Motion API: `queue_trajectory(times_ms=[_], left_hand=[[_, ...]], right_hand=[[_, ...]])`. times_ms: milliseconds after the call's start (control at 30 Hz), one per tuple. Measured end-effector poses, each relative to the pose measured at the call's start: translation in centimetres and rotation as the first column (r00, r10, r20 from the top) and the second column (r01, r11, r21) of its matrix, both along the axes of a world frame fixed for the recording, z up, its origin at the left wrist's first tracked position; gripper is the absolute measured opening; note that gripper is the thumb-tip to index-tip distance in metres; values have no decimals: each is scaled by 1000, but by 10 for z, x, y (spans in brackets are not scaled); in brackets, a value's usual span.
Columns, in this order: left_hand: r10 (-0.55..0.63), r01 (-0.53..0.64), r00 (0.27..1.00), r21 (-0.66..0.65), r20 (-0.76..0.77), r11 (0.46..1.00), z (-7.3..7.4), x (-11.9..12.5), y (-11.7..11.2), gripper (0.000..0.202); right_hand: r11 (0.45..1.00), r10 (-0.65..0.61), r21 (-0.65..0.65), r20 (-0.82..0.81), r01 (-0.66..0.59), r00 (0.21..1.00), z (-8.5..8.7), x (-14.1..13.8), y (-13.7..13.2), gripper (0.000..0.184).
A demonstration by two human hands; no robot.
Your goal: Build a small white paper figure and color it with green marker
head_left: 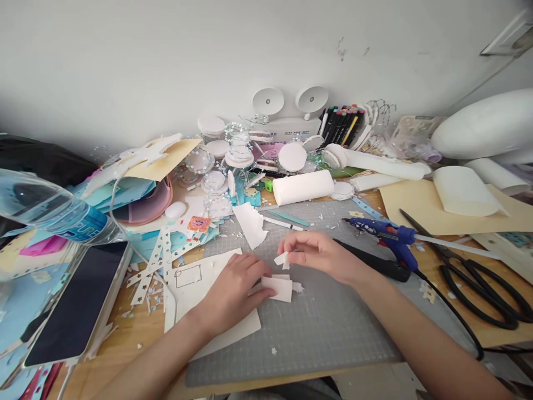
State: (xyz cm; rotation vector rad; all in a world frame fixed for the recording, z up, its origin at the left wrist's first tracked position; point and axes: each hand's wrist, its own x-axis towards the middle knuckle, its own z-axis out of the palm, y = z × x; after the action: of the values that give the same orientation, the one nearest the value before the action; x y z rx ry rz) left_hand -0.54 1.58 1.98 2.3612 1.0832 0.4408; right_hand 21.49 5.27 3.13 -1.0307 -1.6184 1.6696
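My left hand point(237, 286) lies on the grey cutting mat point(316, 328), its fingers pressed together on a small white foam piece point(280, 288). My right hand point(320, 256) hovers just above and to the right, pinching a tiny white foam scrap point(282, 259) between thumb and fingertips. A white sheet with a pencilled rectangle point(195, 280) sits under my left wrist. A torn white strip point(251, 223) rests on the mat beyond my hands.
A blue glue gun point(385, 232) and black scissors point(474, 275) lie to the right. A white foam roll point(303, 186), marker pens point(342, 123) and round white discs crowd the back. On the left are a water bottle point(50, 211) and a tablet point(79, 303).
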Motion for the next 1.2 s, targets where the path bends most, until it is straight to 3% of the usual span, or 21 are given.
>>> queue_trajectory(times_ms=[233, 367, 600, 767, 1000, 1200], left_hand=[[-58, 56, 996, 28, 63, 998, -1, -2, -3, 7], [-36, 28, 989, 56, 145, 998, -2, -5, -2, 8], [-60, 24, 964, 140, 260, 990, -1, -7, -2, 21], [-87, 26, 949, 200, 304, 980, 10, -8, -2, 13], [-165, 190, 889, -16, 428, 982, 20, -11, -3, 8], [-90, 143, 861, -67, 501, 988, 20, -11, -2, 7]], right_hand=[[974, 191, -136, 45, -184, 980, 2, -1, -1, 27], [960, 225, -180, 38, -214, 974, 1, -1, -1, 28], [989, 88, -129, 92, -75, 992, 0, -3, -1, 28], [992, -28, -122, 67, 36, 997, -6, -4, 1, 33], [981, -141, -130, 13, 141, 990, -14, -5, 3, 31], [979, -147, -140, -3, 145, 989, -9, -4, 3, 31]])
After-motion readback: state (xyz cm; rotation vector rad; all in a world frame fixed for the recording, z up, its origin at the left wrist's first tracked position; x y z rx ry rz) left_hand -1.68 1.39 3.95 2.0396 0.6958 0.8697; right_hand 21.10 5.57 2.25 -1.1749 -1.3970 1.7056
